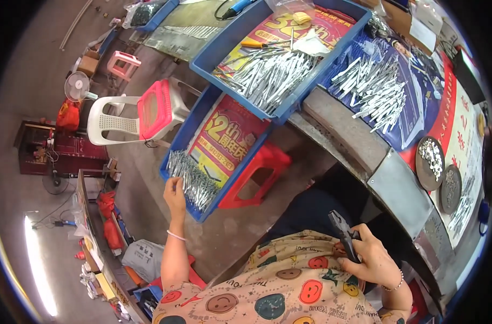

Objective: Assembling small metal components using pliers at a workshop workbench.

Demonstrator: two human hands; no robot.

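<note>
My left hand (174, 195) reaches over the near end of a low blue tray (222, 190), its fingertips pressed together at a pile of thin metal pieces (194, 182). Whether a piece is pinched between them is too small to make out. In my right hand (373, 258), close to my body, is a pair of pliers (343, 229) with dark handles, jaws pointing up and away. A printed red and yellow sheet (224, 132) lines the low tray.
A larger blue tray (205, 62) holds many flat silvery strips (273, 75) and a yellow-handled tool. More strips (373, 89) lie on the bench at right, near two round dishes (430, 162) of small parts. A red stool (259, 175) stands by the low tray; a white chair (116, 121) is beyond.
</note>
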